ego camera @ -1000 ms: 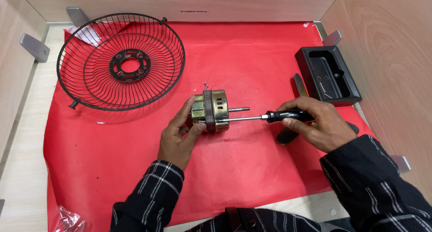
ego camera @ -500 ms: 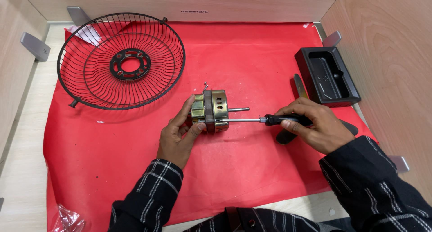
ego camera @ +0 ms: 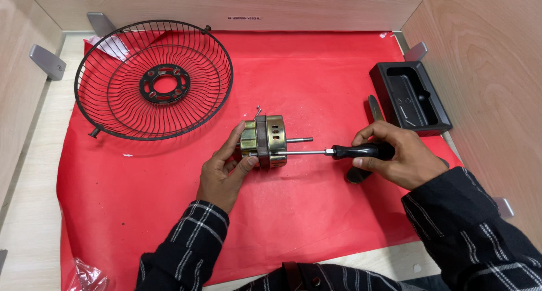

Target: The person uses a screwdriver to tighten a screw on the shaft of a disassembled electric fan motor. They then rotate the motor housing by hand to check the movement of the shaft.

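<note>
Mid-mat, left hand (ego camera: 223,175) fingers clasp the motor (ego camera: 264,142); right hand (ego camera: 398,155) fingers clamp the screwdriver (ego camera: 333,152).

motor (ego camera: 265,141): showing brassy gold, with a dark band round its middle
screwdriver (ego camera: 339,152): showing a black handle and silver shaft
sheet (ego camera: 316,76): lying bright red under everything
fan guard (ego camera: 153,79): sitting black at 10 o'clock, in a ring-and-spoke wire pattern
tray (ego camera: 410,97): showing matte black at 2 o'clock
sleeves (ego camera: 480,229): showing black with thin white checks
walls (ego camera: 480,48): showing pale wood grain
</note>
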